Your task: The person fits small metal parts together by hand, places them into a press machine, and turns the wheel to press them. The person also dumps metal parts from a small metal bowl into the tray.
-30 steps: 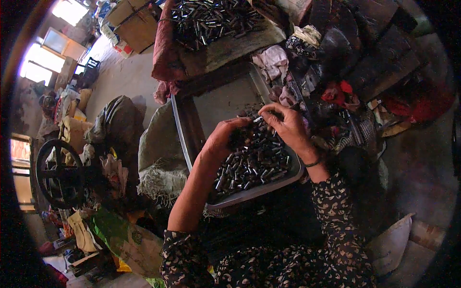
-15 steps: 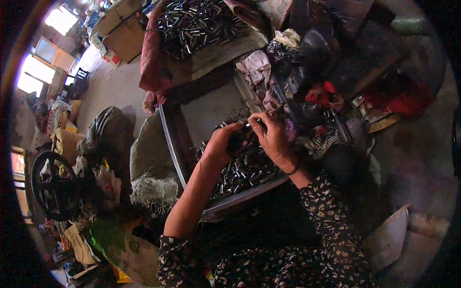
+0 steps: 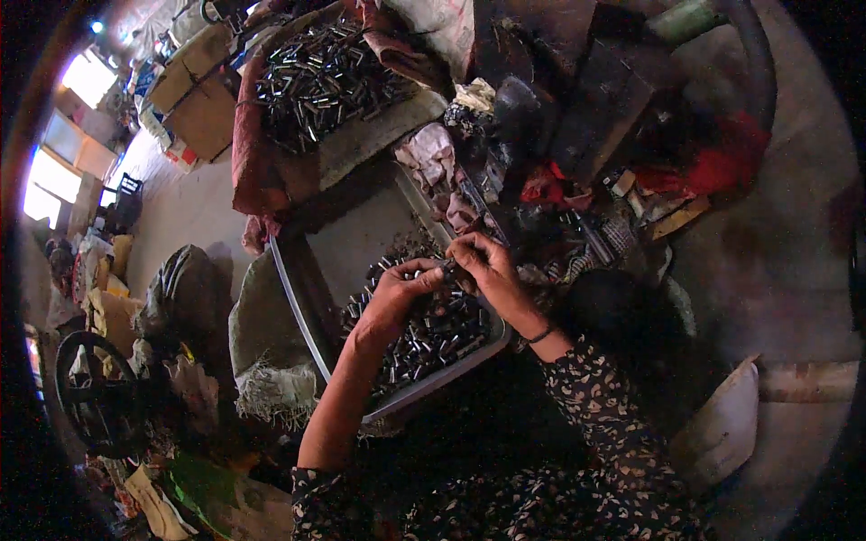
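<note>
My left hand (image 3: 408,281) and my right hand (image 3: 487,261) meet above a shallow tray (image 3: 301,316) with a pale rim. Both have their fingers pinched together around a small dark metal piece (image 3: 450,265), mostly covered by the fingertips, so its exact kind does not show. Under and beside the hands, many small shiny metal cylinders (image 3: 424,347) lie heaped in the near part of the tray. Dark crumbs are scattered at the heap's far edge, on the tray's grey bottom (image 3: 352,234).
Beyond the tray, another heap of metal cylinders (image 3: 329,77) rests on reddish cloth (image 3: 262,176). Crumpled pink cloth (image 3: 428,153) lies along the tray's right side. A frayed sack (image 3: 271,338) is at its left, with a dark handwheel (image 3: 97,392) farther left.
The view has turned and shifted, so the tray and heaps appear farther left. My hands are closer together, and the left thumb and fingers now show more plainly at the piece.
</note>
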The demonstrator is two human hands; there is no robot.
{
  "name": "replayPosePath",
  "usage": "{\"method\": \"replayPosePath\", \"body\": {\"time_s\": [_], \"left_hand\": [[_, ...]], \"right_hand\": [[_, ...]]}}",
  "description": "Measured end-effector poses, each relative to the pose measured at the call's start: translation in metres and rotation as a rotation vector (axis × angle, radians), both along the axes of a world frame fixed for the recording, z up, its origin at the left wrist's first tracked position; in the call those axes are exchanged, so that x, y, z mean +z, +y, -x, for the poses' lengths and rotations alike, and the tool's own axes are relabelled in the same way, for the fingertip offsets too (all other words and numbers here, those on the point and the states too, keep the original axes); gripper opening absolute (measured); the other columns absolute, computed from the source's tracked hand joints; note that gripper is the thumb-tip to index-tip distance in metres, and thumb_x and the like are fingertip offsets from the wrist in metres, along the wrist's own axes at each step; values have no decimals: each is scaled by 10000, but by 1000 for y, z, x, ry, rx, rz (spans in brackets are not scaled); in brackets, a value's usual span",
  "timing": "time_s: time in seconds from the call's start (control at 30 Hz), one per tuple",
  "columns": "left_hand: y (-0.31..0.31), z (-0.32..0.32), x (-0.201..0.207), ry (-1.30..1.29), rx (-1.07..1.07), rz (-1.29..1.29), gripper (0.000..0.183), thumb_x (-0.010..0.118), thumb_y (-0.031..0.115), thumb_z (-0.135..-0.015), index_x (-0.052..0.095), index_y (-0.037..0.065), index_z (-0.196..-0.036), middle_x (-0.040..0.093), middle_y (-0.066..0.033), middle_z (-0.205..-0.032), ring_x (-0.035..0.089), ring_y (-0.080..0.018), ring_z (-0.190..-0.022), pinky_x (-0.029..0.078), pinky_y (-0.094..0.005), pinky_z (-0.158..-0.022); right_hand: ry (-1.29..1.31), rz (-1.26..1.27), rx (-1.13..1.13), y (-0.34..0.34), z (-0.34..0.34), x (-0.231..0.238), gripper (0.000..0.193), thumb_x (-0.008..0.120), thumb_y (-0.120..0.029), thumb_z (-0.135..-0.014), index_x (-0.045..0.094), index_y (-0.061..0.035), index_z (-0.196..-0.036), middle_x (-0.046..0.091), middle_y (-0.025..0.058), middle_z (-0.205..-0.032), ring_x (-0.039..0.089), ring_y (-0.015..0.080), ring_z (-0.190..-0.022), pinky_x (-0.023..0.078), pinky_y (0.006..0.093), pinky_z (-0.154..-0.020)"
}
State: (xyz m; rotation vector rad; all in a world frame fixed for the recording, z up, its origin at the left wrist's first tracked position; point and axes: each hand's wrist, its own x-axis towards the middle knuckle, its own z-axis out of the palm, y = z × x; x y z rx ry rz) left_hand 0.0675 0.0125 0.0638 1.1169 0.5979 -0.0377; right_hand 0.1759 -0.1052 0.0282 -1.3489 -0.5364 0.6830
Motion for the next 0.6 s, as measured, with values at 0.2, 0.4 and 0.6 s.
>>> {"method": "replayPosePath", "body": {"time_s": [0.2, 0.4, 0.6], "left_hand": [[-15, -8, -4, -10, -37, 6, 268, 642, 236, -775, 585, 10, -908, 590, -32, -752, 549, -107, -614, 478, -230, -529], [-34, -27, 8, 95, -117, -305, 226, 620, 186, -772, 616, -15, -875, 608, -37, -729, 528, -82, -611, 410, -214, -512], [-20, -25, 6, 92, -38, -155, 235, 608, 182, -756, 610, -14, -886, 612, -47, -733, 543, -91, -595, 422, -206, -523]], "right_hand": [[-221, 11, -30, -18, -2, 0, 230, 553, -243, -829, 564, -17, -865, 589, 60, -760, 538, 138, -716, 421, 268, -677], [-533, 49, -100, -49, -10, 20, 150, 538, -101, -825, 524, -19, -949, 560, 102, -823, 540, 209, -706, 434, 305, -680], [-1006, 189, -641, -114, -43, 94, 199, 553, -80, -803, 525, -48, -997, 523, 108, -958, 521, 228, -840, 429, 322, -732]]}}
